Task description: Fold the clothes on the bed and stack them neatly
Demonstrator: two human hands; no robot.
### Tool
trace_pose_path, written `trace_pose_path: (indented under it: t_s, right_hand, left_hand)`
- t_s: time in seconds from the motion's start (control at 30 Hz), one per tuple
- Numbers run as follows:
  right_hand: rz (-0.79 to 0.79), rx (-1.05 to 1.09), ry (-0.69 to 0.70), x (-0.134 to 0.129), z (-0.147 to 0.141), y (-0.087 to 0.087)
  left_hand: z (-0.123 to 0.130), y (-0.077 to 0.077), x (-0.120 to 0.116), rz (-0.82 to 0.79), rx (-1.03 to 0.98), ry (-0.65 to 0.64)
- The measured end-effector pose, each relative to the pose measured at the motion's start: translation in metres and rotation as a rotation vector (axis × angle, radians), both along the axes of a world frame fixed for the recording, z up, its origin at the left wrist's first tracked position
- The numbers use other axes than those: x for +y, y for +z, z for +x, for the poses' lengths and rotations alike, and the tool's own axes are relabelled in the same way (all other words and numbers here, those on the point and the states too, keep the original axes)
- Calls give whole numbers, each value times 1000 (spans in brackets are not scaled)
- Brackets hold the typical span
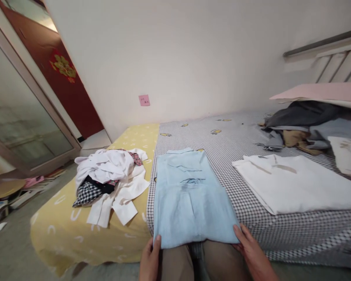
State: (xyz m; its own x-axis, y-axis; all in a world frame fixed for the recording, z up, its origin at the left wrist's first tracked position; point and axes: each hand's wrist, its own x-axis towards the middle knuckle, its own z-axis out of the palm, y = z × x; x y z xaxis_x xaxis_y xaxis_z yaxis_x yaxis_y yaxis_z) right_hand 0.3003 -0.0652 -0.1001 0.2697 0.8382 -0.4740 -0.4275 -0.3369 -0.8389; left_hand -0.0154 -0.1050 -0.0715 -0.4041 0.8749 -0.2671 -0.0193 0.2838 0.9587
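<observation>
A light blue shirt (190, 207) lies flat and partly folded on the bed in front of me, with creases across its upper half. Its near edge reaches over my knees. My left hand (150, 257) pinches the near left corner, thumb on top. At the near right corner, my right hand (248, 246) grips the cloth the same way, its fingers partly hidden beneath. To the right lies a folded white shirt (301, 183) with its collar towards the back.
A heap of crumpled clothes (105, 168) sits on the yellow sheet (58, 222) at left. Dark and grey garments (310, 121) are piled at the right, under a pink board (321, 92). The checkered sheet (193, 134) runs back to the wall, which bears a pink note (144, 100).
</observation>
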Motion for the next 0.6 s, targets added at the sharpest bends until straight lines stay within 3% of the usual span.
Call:
trace_pose_path:
  t_s: [0.07,0.2,0.37,0.6]
  right_hand:
    - [-15,-4,18,0,2,1]
    - [24,22,64,1,0,10]
    - [34,39,25,2,-5,20]
    - [14,45,63,-4,6,6]
  left_hand:
    - [2,1,2,20,30,39]
    - [5,6,6,43,73,0]
    - [4,11,2,26,18,-9]
    - [3,21,-3,-36,-66,-56]
